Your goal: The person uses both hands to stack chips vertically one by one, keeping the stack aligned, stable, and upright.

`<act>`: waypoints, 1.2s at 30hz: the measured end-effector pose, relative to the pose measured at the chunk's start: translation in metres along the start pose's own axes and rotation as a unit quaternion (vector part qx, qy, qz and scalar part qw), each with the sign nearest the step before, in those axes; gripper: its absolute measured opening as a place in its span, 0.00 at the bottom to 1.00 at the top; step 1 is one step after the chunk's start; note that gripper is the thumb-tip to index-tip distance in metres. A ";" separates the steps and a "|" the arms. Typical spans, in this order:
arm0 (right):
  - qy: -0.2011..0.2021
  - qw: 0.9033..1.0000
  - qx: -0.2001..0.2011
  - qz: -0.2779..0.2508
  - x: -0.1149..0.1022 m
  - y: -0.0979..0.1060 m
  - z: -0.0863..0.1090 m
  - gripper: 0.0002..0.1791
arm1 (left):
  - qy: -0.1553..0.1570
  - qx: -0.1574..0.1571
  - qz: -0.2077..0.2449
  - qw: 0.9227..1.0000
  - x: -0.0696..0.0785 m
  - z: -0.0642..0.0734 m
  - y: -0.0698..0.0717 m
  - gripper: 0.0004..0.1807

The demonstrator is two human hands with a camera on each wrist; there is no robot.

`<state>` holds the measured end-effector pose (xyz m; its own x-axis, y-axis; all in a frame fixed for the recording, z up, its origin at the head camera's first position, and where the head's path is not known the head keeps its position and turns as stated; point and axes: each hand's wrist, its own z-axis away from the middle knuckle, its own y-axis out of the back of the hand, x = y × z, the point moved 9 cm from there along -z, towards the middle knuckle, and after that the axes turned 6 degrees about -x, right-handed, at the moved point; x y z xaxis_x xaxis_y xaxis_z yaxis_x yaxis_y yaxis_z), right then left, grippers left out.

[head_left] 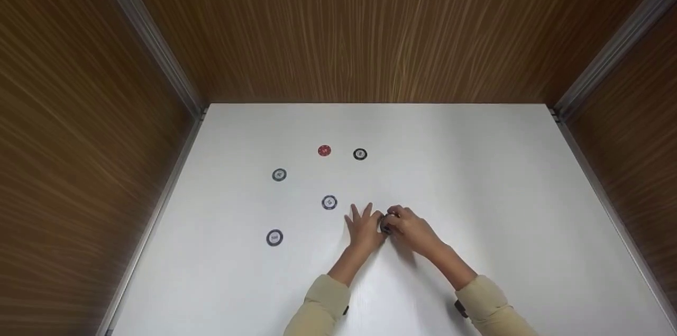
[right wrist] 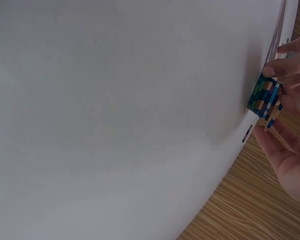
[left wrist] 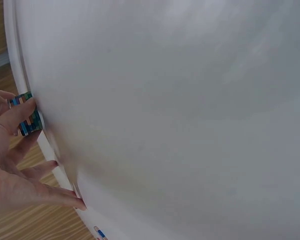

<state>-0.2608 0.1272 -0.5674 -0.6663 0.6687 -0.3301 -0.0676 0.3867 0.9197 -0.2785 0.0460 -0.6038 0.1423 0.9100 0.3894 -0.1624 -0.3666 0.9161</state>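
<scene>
Between two hands (head_left: 366, 232) (head_left: 415, 233), one chip stack (right wrist: 262, 95)

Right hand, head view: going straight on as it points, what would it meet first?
Likely the stack of chips that the right hand touches, then the left hand just beyond; exact depth is unclear.

The chip stack (right wrist: 263, 98) is banded blue, green and tan, the table (head_left: 476, 177) white, the panels (head_left: 338, 24) brown wood-grain

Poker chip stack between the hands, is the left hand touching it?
Touching. The left wrist view shows the left hand with its thumb lying against the striped side of the poker chip stack.
</scene>
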 end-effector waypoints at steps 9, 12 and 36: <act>-0.003 1.000 -0.012 0.010 -0.005 -0.004 -0.002 0.13 | -0.004 0.016 -0.003 1.000 0.000 0.001 0.001 0.19; -0.012 1.000 -0.025 0.014 -0.005 -0.005 -0.002 0.14 | -0.006 0.024 0.000 1.000 0.001 0.002 0.002 0.19; 0.009 0.999 0.012 0.036 -0.007 -0.005 -0.003 0.13 | -0.001 0.012 -0.015 1.000 0.000 0.001 0.001 0.22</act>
<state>-0.2579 0.1192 -0.5695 -0.6827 0.6832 -0.2592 -0.0008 0.3540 0.9353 -0.2781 0.0456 -0.6032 0.1480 0.9208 0.3609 -0.1338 -0.3430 0.9298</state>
